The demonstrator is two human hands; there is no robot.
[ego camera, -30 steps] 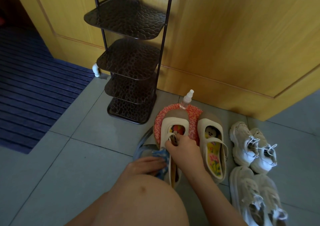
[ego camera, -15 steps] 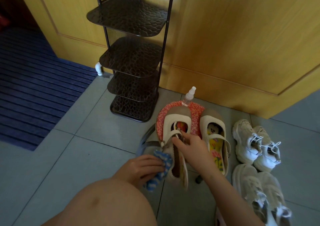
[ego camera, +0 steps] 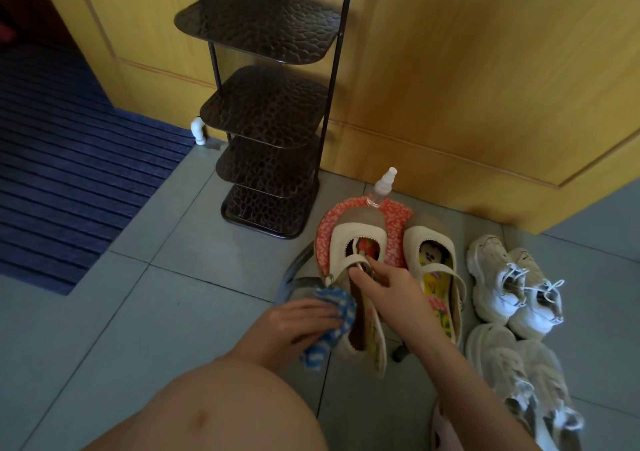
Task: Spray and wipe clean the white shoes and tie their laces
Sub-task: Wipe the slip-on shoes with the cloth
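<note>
From the head camera, the left hand (ego camera: 298, 322) grips a blue checked cloth (ego camera: 341, 307) and presses it against the outer side of a cream strap shoe (ego camera: 356, 239). The right hand (ego camera: 388, 291) pinches that shoe's strap near the buckle. The shoe's toe lies on a red floral stool seat (ego camera: 398, 218), with a second strap shoe (ego camera: 429, 239) just beside it. A spray bottle (ego camera: 382, 187) stands upright at the seat's far edge, near the wooden panel (ego camera: 450, 70). Two pairs of white laced sneakers (ego camera: 498, 277) line the floor's right side. Bare tile floor (ego camera: 138, 312) lies open leftward, bounded by a blue mat (ego camera: 69, 173) and a dark shelf rack (ego camera: 266, 104).
</note>
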